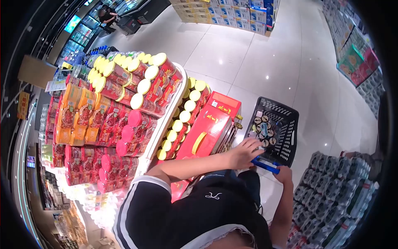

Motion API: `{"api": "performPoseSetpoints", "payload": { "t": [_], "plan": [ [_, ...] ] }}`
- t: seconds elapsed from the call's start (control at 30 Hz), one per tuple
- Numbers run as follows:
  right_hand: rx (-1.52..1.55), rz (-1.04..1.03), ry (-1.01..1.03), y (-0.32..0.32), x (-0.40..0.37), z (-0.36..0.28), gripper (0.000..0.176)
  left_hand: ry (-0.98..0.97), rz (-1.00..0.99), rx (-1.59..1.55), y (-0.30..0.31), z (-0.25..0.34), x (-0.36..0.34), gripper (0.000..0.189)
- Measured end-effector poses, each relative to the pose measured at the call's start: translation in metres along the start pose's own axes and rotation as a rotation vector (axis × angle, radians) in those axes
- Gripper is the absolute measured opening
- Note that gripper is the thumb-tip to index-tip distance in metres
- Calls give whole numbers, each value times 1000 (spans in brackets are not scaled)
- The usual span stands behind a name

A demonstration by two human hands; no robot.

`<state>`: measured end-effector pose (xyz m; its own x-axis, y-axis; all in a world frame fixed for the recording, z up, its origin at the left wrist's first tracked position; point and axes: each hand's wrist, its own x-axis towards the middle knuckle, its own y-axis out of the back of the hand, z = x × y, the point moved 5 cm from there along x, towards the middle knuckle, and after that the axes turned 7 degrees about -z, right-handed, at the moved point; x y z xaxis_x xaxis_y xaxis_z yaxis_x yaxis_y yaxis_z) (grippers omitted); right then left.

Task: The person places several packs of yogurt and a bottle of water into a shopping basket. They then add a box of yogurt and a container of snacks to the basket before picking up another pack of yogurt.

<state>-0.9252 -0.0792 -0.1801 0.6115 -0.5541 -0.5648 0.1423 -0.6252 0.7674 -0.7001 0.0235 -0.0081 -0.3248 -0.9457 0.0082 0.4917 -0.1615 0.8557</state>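
Note:
My right hand (284, 174) is closed around the blue handle (266, 164) of a black shopping basket (293, 143). Several small round-topped containers (264, 129) lie inside the basket, with clear plastic around them. My left hand (246, 152) reaches across in front of my body, over the near left corner of the basket beside the handle. Its fingers are extended and slightly bent, and nothing shows in them. Left of the basket stand red gift boxes (211, 124), one with a yellow handle (199, 143).
A stacked display of red jars with yellow lids (151, 83) and orange packs (78, 112) rises at left. Wrapped bottle packs (327, 191) stand at lower right. Stacked cartons (232, 14) are ahead on the tiled floor (248, 62). Another person (107, 18) is far off at upper left.

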Motion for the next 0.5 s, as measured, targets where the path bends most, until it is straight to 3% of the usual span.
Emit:
{"api": "performPoseSetpoints", "payload": {
  "t": [0.07,0.13,0.2,0.23,0.27,0.33,0.4,0.5],
  "plan": [
    [16,24,56,3,20,7,24,-42,-37,-21,-28,-19,25,65],
    [24,30,105,16,28,7,24,8,-285,141,-70,-37,55,66],
    [90,-21,54,36,36,4,24,-115,-420,213,-96,-59,83,69],
    [41,152,201,36,42,8,22,-8,-633,146,-120,-83,95,72],
    [19,40,166,41,51,9,19,107,-840,95,-139,-103,103,75],
    [23,23,143,49,66,19,18,263,-988,101,-146,-124,112,73],
    [43,26,274,63,85,20,18,214,-992,134,-155,-136,120,69],
    [75,54,297,81,107,28,21,196,-960,228,-147,-151,140,65]
  ]
}}
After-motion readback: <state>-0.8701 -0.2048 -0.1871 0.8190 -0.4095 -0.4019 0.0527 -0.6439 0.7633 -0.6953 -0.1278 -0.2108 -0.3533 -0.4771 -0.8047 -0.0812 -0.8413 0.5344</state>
